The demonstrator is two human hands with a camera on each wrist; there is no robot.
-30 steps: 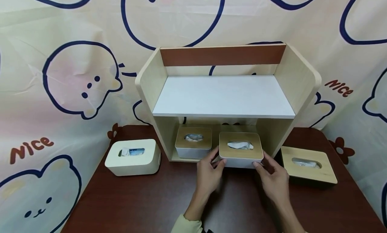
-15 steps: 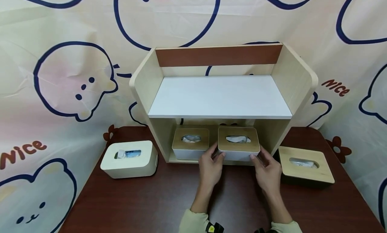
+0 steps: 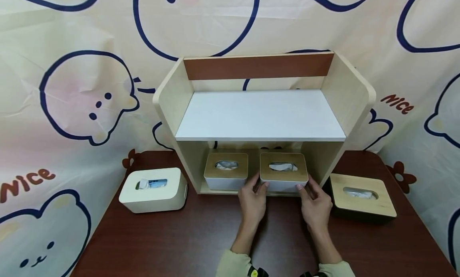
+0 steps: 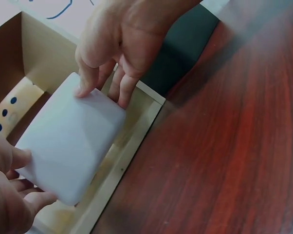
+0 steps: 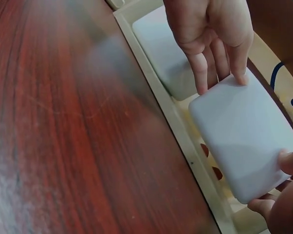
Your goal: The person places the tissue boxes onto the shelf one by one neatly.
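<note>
In the head view, a tissue box (image 3: 283, 171) with a wood-coloured lid and white sides is at the right part of the shelf unit's lower compartment. My left hand (image 3: 252, 197) grips its left front corner. My right hand (image 3: 314, 205) grips its right front corner, thumb on the front face. Both wrist views show the white box between my fingers and thumbs, above the compartment's floor; whether it touches that floor I cannot tell. A matching tissue box (image 3: 226, 171) sits to its left in the same compartment, with a narrow gap between them.
The wooden shelf unit (image 3: 260, 115) has a white upper board. On the dark table (image 3: 161, 241), a cream tissue box (image 3: 154, 190) stands left of the unit. A dark tissue box with a pale wood lid (image 3: 363, 197) stands at its right. A printed cloth hangs behind.
Both hands have moved the tissue box back, further into the lower compartment. Most of this happened in the first half second; since then it has barely moved. The head view has shifted slightly.
</note>
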